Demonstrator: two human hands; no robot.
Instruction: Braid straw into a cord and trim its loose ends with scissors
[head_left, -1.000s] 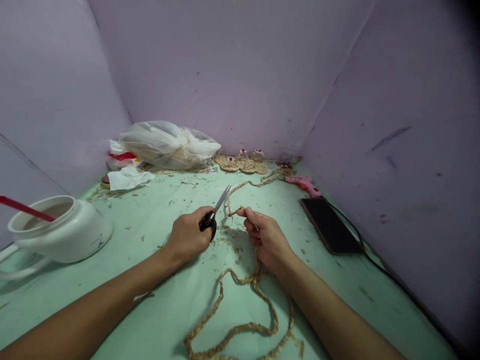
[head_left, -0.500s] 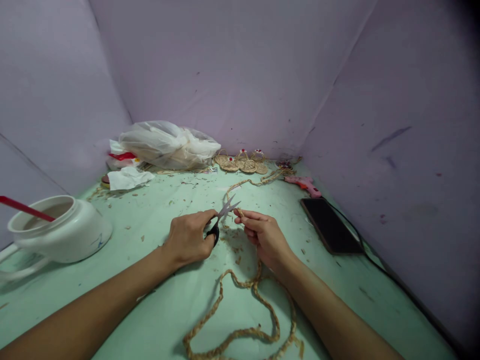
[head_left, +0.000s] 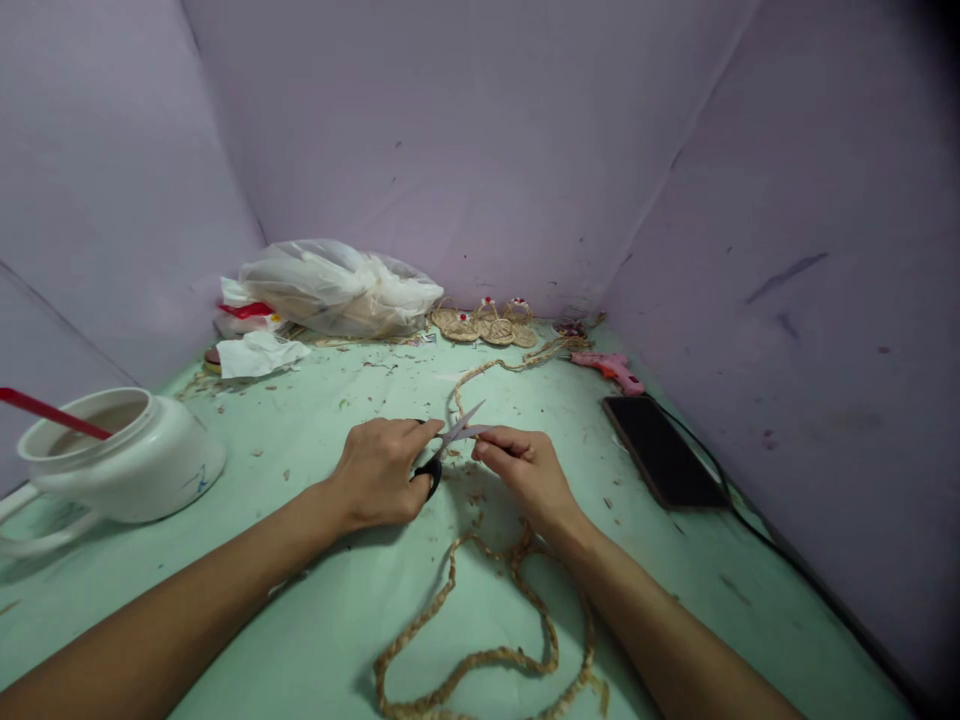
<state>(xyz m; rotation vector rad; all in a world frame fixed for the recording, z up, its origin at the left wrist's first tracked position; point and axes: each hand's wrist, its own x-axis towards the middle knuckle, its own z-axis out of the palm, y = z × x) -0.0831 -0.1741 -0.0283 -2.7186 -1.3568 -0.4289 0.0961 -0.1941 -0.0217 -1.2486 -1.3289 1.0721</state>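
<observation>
My left hand (head_left: 386, 470) grips a pair of scissors (head_left: 454, 434) by the black handles, with the blades spread apart and pointing toward my right hand. The fingers of my right hand (head_left: 529, 475) are pinched together beside the blade tips, closed on a braided cord; the bit between the fingertips is mostly hidden. Loops of the tan braided cord (head_left: 551, 640) lie on the table below my hands. Another stretch of cord runs from behind the scissors toward the back right.
At left stands a white pot (head_left: 142, 465) with a red stick in it. Along the back are a plastic bag (head_left: 337, 290), crumpled tissue (head_left: 259, 355) and several woven discs (head_left: 495, 331). A pink glue gun (head_left: 611, 370) and a phone (head_left: 664, 455) lie at right.
My right hand has turned, its fingers curling in more. The scissor blades now reach right up to its fingertips, while my left hand has barely moved.
</observation>
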